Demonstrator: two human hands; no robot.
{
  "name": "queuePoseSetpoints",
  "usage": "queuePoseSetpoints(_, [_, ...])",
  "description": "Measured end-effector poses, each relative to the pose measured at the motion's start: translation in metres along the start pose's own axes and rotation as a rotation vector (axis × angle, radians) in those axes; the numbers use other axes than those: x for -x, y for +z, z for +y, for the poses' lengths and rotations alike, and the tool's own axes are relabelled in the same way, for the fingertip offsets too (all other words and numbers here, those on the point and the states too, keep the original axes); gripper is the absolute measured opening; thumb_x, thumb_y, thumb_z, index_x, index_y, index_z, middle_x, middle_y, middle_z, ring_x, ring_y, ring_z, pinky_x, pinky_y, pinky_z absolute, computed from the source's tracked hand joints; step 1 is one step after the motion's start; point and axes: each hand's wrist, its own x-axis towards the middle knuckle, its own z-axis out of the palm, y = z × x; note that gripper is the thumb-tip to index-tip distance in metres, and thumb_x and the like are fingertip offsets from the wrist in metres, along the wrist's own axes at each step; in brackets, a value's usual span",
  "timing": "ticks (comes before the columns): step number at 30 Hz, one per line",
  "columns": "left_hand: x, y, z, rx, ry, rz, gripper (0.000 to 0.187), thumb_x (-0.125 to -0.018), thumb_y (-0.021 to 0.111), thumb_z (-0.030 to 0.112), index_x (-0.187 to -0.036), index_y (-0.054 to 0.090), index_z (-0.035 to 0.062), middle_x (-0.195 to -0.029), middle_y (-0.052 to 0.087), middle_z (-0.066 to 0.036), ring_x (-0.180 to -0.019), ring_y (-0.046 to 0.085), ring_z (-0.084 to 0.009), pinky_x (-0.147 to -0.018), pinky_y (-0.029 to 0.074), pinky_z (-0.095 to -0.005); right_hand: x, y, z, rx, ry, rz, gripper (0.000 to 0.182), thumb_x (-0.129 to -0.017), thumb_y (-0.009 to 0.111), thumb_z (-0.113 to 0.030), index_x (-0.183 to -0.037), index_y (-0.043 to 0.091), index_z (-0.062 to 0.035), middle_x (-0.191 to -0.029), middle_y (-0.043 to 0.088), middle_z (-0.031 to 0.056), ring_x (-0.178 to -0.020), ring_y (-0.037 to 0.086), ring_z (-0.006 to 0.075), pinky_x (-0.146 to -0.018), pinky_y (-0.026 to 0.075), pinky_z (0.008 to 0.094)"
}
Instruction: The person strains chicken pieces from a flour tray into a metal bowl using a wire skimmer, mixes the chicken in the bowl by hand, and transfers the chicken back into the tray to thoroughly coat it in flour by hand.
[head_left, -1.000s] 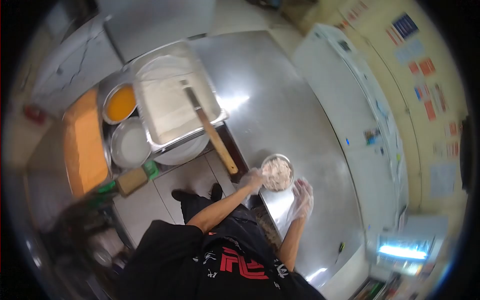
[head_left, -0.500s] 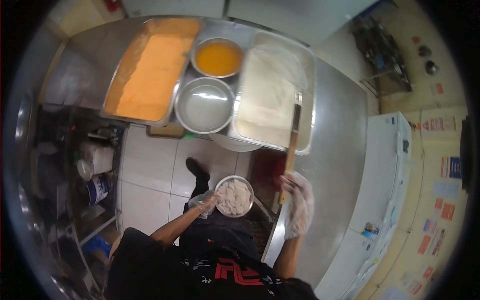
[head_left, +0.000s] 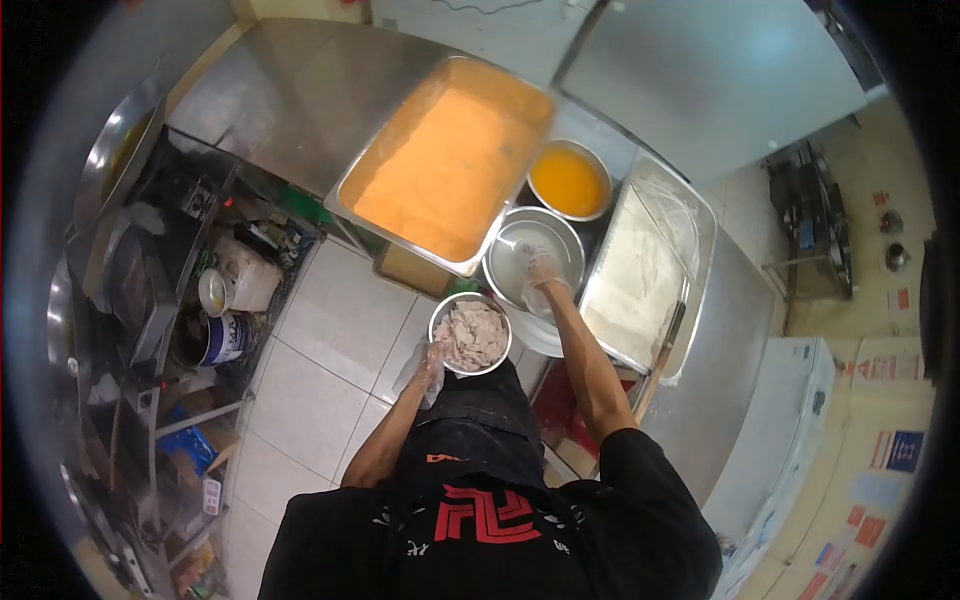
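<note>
My left hand [head_left: 432, 368], in a clear plastic glove, grips the near left side of a metal bowl [head_left: 434, 325] filled with pale raw meat pieces [head_left: 474, 336]. My gloved right hand [head_left: 543, 270] reaches into a round metal basin [head_left: 490, 275] of cloudy, pale liquid [head_left: 515, 255]; its fingers are blurred. Right of it, a wooden-handled tool [head_left: 658, 375] with a thin metal shaft rests across a deep tray [head_left: 712, 235] of white powder [head_left: 630, 285]. Behind the basin stands a bowl of orange liquid [head_left: 568, 180].
A large metal tray [head_left: 400, 245] of orange powder [head_left: 450, 150] sits left of the basins on the steel table [head_left: 290, 85]. Cluttered shelving with a labelled tub [head_left: 225, 338] stands at left. A white freezer [head_left: 770, 430] is at right, and the tiled floor [head_left: 335, 310] lies below.
My right hand has let go of the wooden-handled tool, now resting on the white-powder tray, and has moved left into the liquid basin. My left hand still holds the meat bowl. The view has turned.
</note>
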Motion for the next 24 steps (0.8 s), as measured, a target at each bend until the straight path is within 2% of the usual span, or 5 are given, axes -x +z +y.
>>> queuePoseSetpoints(3, [-0.026, -0.009, -0.023, -0.009, 0.092, 0.050, 0.043, -0.083, 0.045, 0.032, -0.109, 0.049, -0.0025, -0.101, 0.054, -0.008, -0.092, 0.051, -0.0191, -0.086, 0.038, -0.0308, -0.011, 0.020, 0.014, 0.165, -0.053, -0.009, 0.023, -0.075, 0.048, -0.016, -0.084, 0.064, -0.0021, -0.083, 0.063, 0.0158, -0.076, 0.061, 0.0280, -0.071, 0.048, 0.0369])
queuePoseSetpoints(5, [-0.020, 0.005, -0.011, 0.083, 0.108, 0.088, 0.044, -0.085, 0.043, 0.032, -0.111, 0.048, -0.0028, -0.102, 0.054, -0.010, -0.094, 0.052, -0.0203, -0.087, 0.039, -0.0306, -0.007, 0.017, 0.015, -0.948, 0.185, -0.284, 0.018, -0.079, 0.047, -0.010, -0.082, 0.061, 0.0019, -0.079, 0.061, 0.0170, -0.071, 0.061, 0.0266, -0.065, 0.050, 0.0347])
queuePoseSetpoints(10, [-0.030, 0.001, -0.014, 0.145, 0.065, 0.080, 0.041, -0.088, 0.038, 0.033, -0.108, 0.050, -0.0016, -0.100, 0.055, -0.010, -0.092, 0.052, -0.0199, -0.084, 0.041, -0.0310, 0.043, -0.094, -0.091, -1.327, 0.132, -0.687, 0.024, -0.076, 0.044, -0.003, -0.094, 0.059, 0.0039, -0.081, 0.061, 0.0150, -0.075, 0.061, 0.0213, -0.067, 0.051, 0.0316])
queuePoseSetpoints(20, [-0.054, -0.003, -0.034, 0.239, 0.175, 0.127, 0.041, -0.092, 0.031, 0.034, -0.093, 0.056, 0.0011, -0.092, 0.055, -0.007, -0.084, 0.050, -0.0178, -0.076, 0.043, -0.0326, 0.033, -0.088, -0.043, -1.118, 0.277, -0.357, 0.034, -0.074, 0.042, 0.000, -0.105, 0.056, -0.0014, -0.099, 0.060, 0.0127, -0.089, 0.058, 0.0223, -0.075, 0.047, 0.0291])
queuePoseSetpoints(24, [-0.046, -0.007, -0.026, -0.200, 0.283, 0.106, 0.048, -0.092, 0.026, 0.038, -0.107, 0.045, -0.0030, -0.107, 0.047, -0.010, -0.099, 0.041, -0.0202, -0.088, 0.033, -0.0310, 0.013, 0.001, 0.013, -0.228, 0.131, -0.070, 0.026, -0.080, 0.044, -0.015, -0.098, 0.060, -0.0053, -0.094, 0.061, 0.0149, -0.083, 0.060, 0.0239, -0.071, 0.047, 0.0320])
